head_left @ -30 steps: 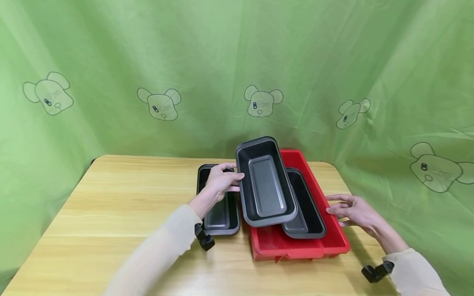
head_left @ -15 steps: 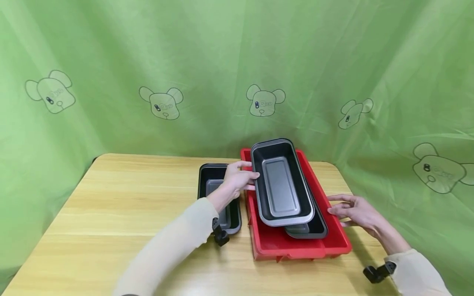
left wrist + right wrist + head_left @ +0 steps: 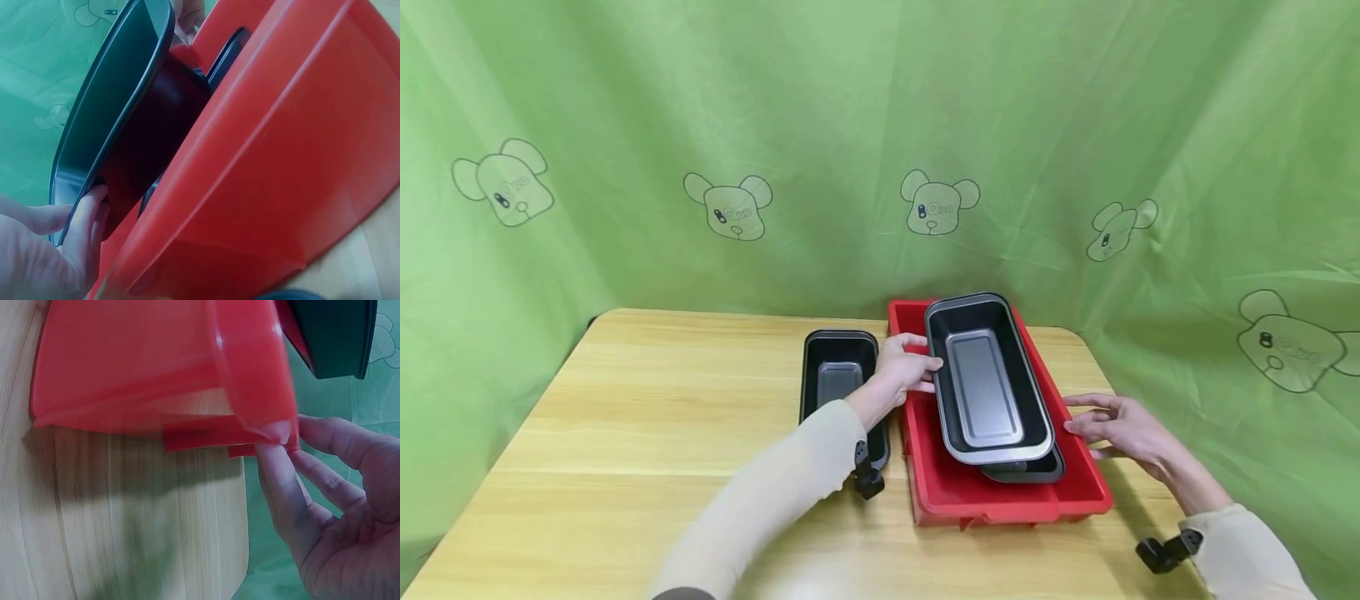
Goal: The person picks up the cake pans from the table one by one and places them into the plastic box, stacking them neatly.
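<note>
My left hand [image 3: 906, 367] pinches the left rim of a dark loaf pan [image 3: 985, 387], thumb inside and fingers against the outer wall. The pan tilts over the red plastic bin [image 3: 947, 496]. Beneath it in the bin lies a second loaf pan [image 3: 1037, 468], mostly covered. In the left wrist view, the held pan [image 3: 150, 125] leans with its underside toward the bin's rim [image 3: 250, 119]. At the bin's right side my right hand [image 3: 1120, 429] pinches the rim; the right wrist view shows the thumb and fingers [image 3: 284, 494] on either side of that edge [image 3: 256, 375].
A third loaf pan [image 3: 838, 375] stands on the wooden table [image 3: 662, 417] left of the bin, partly hidden by my left forearm. Behind the table hangs a green curtain [image 3: 835, 125] with printed bear heads. The table's back right corner lies close behind the bin.
My left hand has carried the loaf pan to the right and slightly lower, over the bin and the pan inside it. My right hand stays at the bin's rim.
</note>
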`<state>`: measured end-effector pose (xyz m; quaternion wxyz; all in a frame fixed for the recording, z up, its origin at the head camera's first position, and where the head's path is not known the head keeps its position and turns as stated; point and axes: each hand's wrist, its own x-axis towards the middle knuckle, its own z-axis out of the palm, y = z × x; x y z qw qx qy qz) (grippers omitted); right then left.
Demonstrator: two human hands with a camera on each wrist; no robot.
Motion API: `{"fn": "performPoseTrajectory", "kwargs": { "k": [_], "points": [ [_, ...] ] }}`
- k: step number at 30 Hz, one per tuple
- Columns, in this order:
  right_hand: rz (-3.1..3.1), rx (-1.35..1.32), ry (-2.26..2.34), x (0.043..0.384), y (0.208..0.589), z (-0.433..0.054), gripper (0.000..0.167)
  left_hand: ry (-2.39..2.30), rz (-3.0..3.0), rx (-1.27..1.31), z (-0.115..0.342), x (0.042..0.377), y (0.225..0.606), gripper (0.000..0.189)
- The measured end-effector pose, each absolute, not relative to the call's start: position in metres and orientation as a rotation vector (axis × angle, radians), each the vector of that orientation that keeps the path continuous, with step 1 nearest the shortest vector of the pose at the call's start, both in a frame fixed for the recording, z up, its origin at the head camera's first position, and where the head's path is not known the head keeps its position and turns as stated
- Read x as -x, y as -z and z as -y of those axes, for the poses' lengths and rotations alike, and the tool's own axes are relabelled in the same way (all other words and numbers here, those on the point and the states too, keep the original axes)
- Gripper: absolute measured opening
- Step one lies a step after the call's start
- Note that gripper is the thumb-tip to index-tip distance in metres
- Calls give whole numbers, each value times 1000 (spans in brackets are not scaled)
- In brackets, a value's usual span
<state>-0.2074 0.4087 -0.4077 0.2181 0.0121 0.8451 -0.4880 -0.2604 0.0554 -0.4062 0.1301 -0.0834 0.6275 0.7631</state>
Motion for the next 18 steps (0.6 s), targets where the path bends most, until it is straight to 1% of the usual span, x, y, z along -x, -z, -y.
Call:
{"fn": "performPoseTrajectory", "kwargs": {
  "k": [11,18],
  "points": [
    [-2347,-20,1339,207,408,-409,70,-2205,-1832,261,-80,258,408,37],
    [-2345,-23,1341,208,408,-409,66,-2171,-1891,338,-92,256,405,37]
  ]
}}
